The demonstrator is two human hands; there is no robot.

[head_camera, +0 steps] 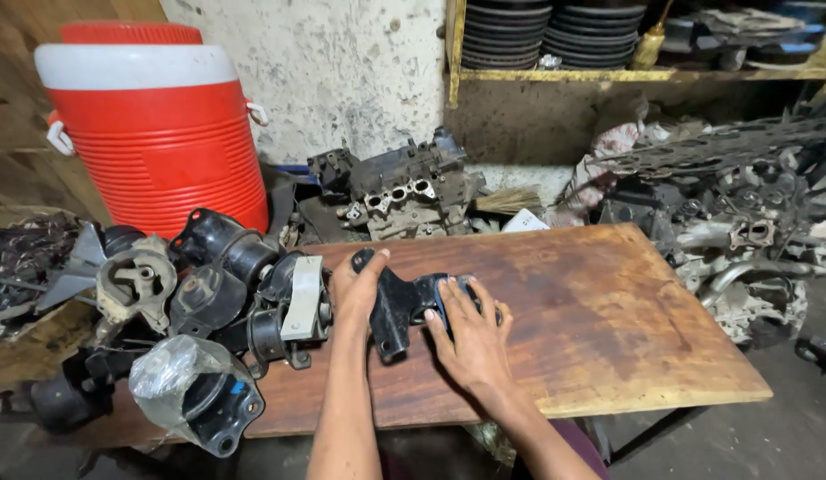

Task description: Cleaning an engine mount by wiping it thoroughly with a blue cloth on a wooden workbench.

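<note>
A black metal engine mount bracket (397,307) with a blue-black rubber end lies on a brown wooden board (590,320). My left hand (355,289) grips its left side, thumb over the top edge. On the bracket's right end my right hand (470,333) rests palm down, fingers spread over the rubber part. Both forearms reach in from the bottom of the view.
Several black engine mounts (213,293) are piled on the board's left half, one wrapped in clear plastic (186,382). A red and white water cooler (155,116) stands behind. A cylinder head (404,191) sits at the back, engine parts (742,231) at right, shelves above.
</note>
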